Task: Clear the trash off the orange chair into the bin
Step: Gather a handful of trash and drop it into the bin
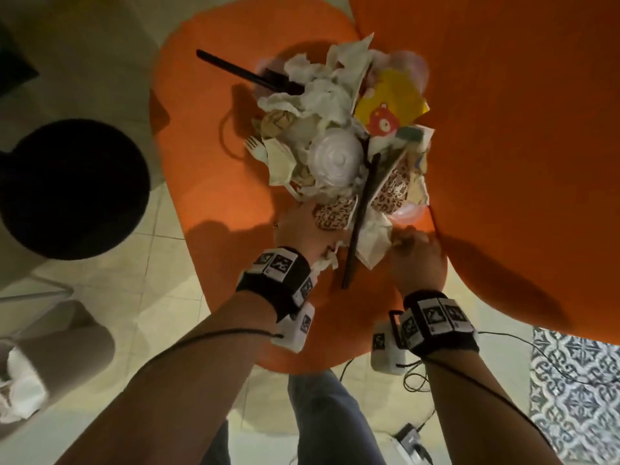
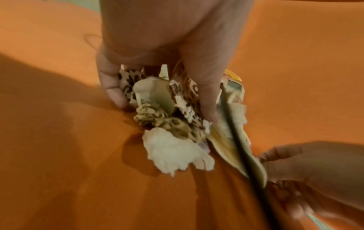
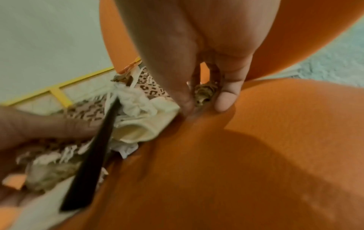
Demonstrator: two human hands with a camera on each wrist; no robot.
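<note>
A heap of trash (image 1: 339,135) lies on the orange chair (image 1: 208,182): crumpled white napkins, a white plastic lid (image 1: 335,159), a yellow card (image 1: 392,99), leopard-print wrappers, black cutlery and a wooden fork (image 1: 256,147). My left hand (image 1: 302,226) is at the heap's near edge. In the left wrist view my left hand (image 2: 161,109) curls round a leopard-print wrapper (image 2: 149,115) and a white napkin (image 2: 173,152). My right hand (image 1: 412,243) is at the near right edge; in the right wrist view my right hand (image 3: 204,101) pinches a crumpled leopard-print scrap (image 3: 202,93). A long black stick (image 1: 360,216) lies between the hands.
A round black bin (image 1: 67,189) stands on the tiled floor left of the chair. A beige container with white paper (image 1: 50,360) is at the lower left. A patterned rug (image 1: 577,391) and loose cables (image 1: 416,374) lie at the lower right. The chair back (image 1: 520,129) rises on the right.
</note>
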